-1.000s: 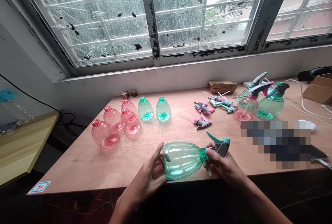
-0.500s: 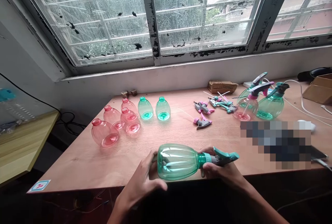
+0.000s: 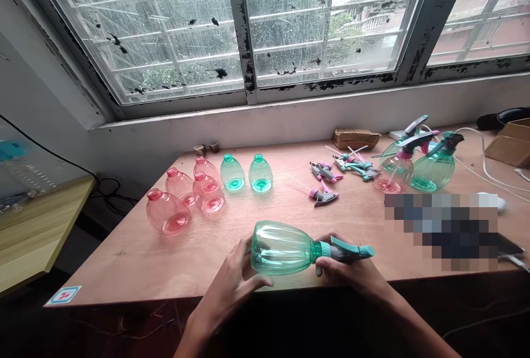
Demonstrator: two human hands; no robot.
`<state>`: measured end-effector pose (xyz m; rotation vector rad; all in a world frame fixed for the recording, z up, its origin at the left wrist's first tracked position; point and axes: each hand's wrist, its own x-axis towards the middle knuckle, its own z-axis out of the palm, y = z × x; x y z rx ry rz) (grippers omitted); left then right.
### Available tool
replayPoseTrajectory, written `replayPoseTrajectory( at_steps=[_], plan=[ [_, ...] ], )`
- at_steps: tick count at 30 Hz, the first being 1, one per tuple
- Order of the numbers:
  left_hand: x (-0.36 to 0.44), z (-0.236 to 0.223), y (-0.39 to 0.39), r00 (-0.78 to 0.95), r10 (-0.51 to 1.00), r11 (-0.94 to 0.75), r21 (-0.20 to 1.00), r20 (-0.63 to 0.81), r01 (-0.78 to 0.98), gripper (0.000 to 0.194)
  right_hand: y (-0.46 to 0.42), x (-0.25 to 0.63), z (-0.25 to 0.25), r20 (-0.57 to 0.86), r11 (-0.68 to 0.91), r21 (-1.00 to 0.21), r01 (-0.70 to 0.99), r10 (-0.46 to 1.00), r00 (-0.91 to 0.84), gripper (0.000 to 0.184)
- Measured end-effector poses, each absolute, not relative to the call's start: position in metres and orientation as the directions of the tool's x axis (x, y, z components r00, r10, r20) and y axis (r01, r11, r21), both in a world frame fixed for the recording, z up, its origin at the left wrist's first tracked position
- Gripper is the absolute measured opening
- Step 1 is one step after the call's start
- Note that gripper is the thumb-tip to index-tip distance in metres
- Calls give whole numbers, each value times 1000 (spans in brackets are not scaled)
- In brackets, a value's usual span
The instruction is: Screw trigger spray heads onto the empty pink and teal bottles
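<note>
A green spray bottle (image 3: pixel 281 248) lies sideways in the air above the table's front edge, its base to the left and its teal-and-grey trigger sprayer (image 3: pixel 350 251) to the right. My left hand (image 3: pixel 234 278) cups the base end, with the thumb below and the fingers behind. My right hand (image 3: pixel 348 275) grips the neck and collar, thumb on the near side; some fingers are hidden behind. Beyond stand two open green bottles (image 3: pixel 260 174) and several open pink bottles (image 3: pixel 168 213). Loose trigger sprayers (image 3: pixel 324 197) in pink, teal and grey lie behind my right hand.
Spray bottles with sprayers fitted (image 3: pixel 434 167) stand at the back right, near white cables (image 3: pixel 482 153). A pixelated patch covers something on the right beside a dark flat device (image 3: pixel 510 247). A brown block (image 3: pixel 356 138) sits by the wall, a cardboard box (image 3: pixel 509 142) far right.
The held spray bottle has risen slightly and its sprayer end has shifted a little left. Both hands have moved with it. The things on the table stay put.
</note>
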<state>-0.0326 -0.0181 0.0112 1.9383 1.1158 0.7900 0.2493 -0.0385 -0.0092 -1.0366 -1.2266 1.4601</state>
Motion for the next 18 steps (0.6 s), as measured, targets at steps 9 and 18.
replayPoseTrajectory(
  at_steps=[9, 18],
  plan=[
    [-33, -2, -20, 472, 853, -471, 722, 224, 507, 107, -34, 253, -23, 49, -22, -946, -323, 977, -208, 29],
    [-40, -2, -16, 517, 826, -456, 808, 227, 373, 88, -33, 251, -21, 10, -60, -938, -340, 980, -198, 31]
  ],
)
